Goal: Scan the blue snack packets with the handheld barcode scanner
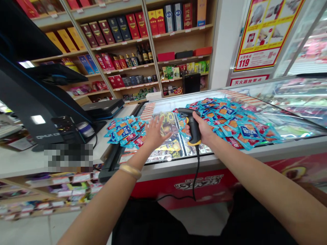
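My right hand (201,127) is wrapped round the grip of a black and yellow barcode scanner (194,131), its cable hanging down over the front of the freezer. My left hand (155,132) has its fingers spread and holds nothing; it is over the glass top, at the right edge of a smaller heap of blue snack packets (125,131). Beyond and to the right of the scanner lies a larger heap of blue and red snack packets (230,120). Between the two heaps, yellow packages (170,124) show through the glass.
A chest freezer (184,166) with a glass top stands before me. On the left, a counter (22,163) carries a dark checkout terminal (46,98). Shelves (138,39) of boxes and bottles line the back. A fire notice (268,34) hangs at the right.
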A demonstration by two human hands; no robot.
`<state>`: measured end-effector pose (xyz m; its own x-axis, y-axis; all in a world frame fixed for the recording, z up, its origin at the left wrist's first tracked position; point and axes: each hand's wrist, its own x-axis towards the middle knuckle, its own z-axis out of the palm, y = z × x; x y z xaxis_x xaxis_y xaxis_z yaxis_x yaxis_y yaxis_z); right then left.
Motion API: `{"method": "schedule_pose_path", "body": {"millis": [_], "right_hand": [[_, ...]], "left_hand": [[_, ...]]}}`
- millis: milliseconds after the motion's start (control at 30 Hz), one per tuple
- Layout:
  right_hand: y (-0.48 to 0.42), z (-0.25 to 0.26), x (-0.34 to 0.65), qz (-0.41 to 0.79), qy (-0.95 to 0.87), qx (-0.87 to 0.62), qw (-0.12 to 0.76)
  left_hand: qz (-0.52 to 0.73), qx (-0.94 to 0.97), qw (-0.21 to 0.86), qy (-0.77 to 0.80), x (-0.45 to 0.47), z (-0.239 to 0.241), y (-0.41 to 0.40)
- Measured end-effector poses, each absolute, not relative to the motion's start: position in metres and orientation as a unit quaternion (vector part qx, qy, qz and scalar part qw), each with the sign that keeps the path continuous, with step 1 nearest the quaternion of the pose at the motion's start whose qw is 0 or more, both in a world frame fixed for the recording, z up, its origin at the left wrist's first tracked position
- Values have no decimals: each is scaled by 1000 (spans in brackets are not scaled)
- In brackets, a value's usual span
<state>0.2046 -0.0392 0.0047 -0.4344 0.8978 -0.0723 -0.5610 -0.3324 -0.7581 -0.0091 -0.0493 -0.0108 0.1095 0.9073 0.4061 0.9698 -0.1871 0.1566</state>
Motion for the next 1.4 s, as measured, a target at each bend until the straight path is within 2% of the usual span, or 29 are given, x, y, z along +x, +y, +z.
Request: {"method": "schedule_pose_path", "body": {"millis": [167, 367, 500, 600, 700, 767, 833, 900, 1067, 1400], "right_hand": [[-35, 1, 238, 772, -312, -249, 495], [-35, -1, 237, 764, -329, -240, 501], [-37, -1, 236, 756, -334, -248, 505], [-39, -1, 237, 748, -340, -256, 510], [-42, -2, 239, 748, -351, -266, 496], [-44, -3, 239, 759, -366, -258, 473], [-45, -4, 239, 770, -381, -250, 446], [-46, -6, 239, 776, -398, -259, 415], [-45, -12, 236, 773, -435, -306, 347], [-45, -12, 234, 761, -443, -329, 340]], "left_hand": [[-215, -815, 16, -538, 50, -29, -34], [-231, -841, -8, -489, 60, -43, -23], [-299, -823, -33, -482, 54, -45, -22], [-398, -755, -84, -515, 50, -44, -21], [-528, -622, -167, -554, 44, -42, -19], [-600, -530, -272, -534, 40, -41, -18], [-645, -449, -377, -491, 38, -38, -19], [-666, -397, -434, -458, 37, -35, -21], [-679, -366, -459, -441, 39, -29, -25], [-683, -359, -458, -443, 40, -28, -26]]}}
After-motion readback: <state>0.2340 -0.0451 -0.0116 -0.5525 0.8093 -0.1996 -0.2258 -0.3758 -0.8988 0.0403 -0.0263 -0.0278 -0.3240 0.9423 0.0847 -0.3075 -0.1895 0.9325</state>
